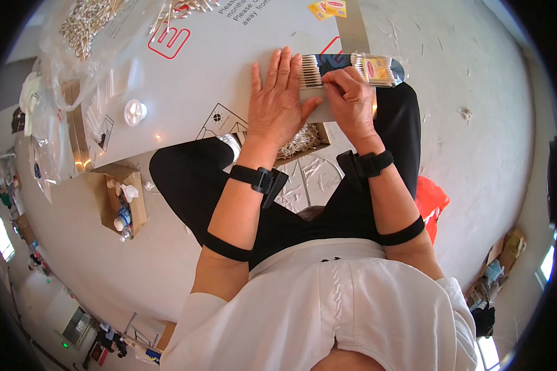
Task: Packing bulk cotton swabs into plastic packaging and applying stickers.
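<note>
Pale cardboard sheet [241, 55] fills the upper centre of the frame. On it lies your slim clear packet of cotton swabs [353, 67], long axis left to right. Your left hand [278, 102] presses flat, fingers spread; your right hand [348, 99] pinches the packet's middle.

A small white round cap [135, 112] is sitting on the grey tabletop [241, 68] at about nine o'clock. A clear plastic bag [83, 28] of loose swabs is lying at eleven o'clock. Two yellow stickers [328, 8] are lying at twelve o'clock. An open cardboard box [120, 201] is standing on the floor at eight o'clock, and an orange bag [430, 201] is lying at four o'clock.
</note>
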